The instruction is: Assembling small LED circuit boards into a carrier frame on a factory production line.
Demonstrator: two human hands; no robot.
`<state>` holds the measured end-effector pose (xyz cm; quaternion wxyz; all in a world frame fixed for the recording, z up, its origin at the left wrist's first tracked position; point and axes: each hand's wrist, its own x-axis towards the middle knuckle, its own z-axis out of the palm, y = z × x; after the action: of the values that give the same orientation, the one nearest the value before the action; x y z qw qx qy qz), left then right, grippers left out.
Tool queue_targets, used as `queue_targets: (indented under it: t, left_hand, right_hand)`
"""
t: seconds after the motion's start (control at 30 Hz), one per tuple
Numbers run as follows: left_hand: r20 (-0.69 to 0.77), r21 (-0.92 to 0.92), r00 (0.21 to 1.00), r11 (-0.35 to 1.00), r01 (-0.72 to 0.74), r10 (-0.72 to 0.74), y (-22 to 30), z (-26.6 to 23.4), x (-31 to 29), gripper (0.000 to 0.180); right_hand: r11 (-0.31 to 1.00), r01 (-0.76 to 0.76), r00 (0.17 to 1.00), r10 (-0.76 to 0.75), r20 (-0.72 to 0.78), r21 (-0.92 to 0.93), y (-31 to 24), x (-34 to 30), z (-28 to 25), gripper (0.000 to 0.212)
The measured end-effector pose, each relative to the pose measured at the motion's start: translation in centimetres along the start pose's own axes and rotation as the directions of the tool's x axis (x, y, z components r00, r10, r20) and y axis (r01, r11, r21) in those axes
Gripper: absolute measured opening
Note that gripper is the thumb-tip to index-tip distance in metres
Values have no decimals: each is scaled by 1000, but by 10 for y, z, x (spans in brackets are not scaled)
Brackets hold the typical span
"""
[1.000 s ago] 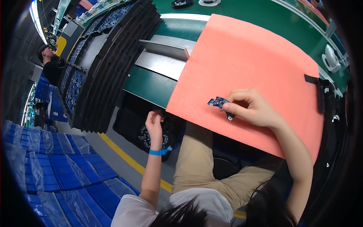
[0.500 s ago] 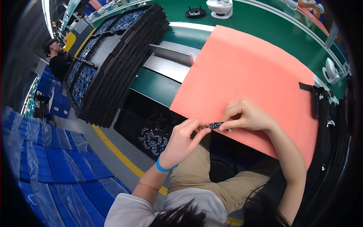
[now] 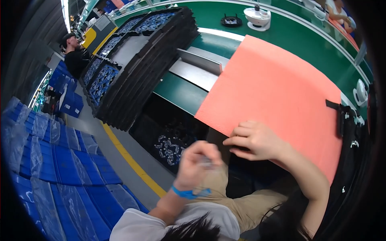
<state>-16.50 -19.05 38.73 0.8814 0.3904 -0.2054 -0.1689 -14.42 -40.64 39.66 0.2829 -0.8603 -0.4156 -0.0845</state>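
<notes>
My left hand (image 3: pixel 198 165), with a blue band (image 3: pixel 185 193) on its wrist, is raised above my lap and smeared by motion. Its fingers are curled in around a small greyish piece (image 3: pixel 206 162), too blurred to name. Off to its right, my right hand (image 3: pixel 257 141) hovers at the near edge of the pink mat (image 3: pixel 277 92). Its fingers are loosely bent, with a gap between thumb and forefinger and nothing visible in them. To the left of my left hand, a black tray (image 3: pixel 150 132) below the bench holds many small shiny parts (image 3: pixel 171 149).
Tall stacked black trays (image 3: pixel 132 80) carry blue-and-silver parts at left. A metal channel (image 3: pixel 197 72) crosses the green bench (image 3: pixel 185 90). White devices (image 3: pixel 258 18) stand at the back. Blue bins (image 3: pixel 68 160) with plastic film fill the lower left. A person (image 3: pixel 74 58) is farther off.
My hands have parted. The left came down toward my lap, away from the mat's edge; the right stays by that edge. The small dark part they both pinched no longer shows clearly.
</notes>
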Motion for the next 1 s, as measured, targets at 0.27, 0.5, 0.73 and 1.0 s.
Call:
queue_targets:
  t: [0.27,0.5,0.73,1.0]
  left_hand:
    - [145,-144,979,975,167,-146,-3,92,47,19]
    - [-357,-235,921,938,-254,159,11,18,49,16]
    - [-782,26,603,975,-221,157,2,-99,-13,7]
    - [-958,-14,265,936,353,-115,-139,-288,-23,11]
  right_hand:
    - [951,-173,828,0,561,256,-9,-53,63,65]
    - [999,25,695,-42,718,35,-21,-35,59,21]
    - [974,183,980,-192,56,133,-23,-3,13,13]
    - [906,270,957,-217,190,-327,-18,-4,22,9]
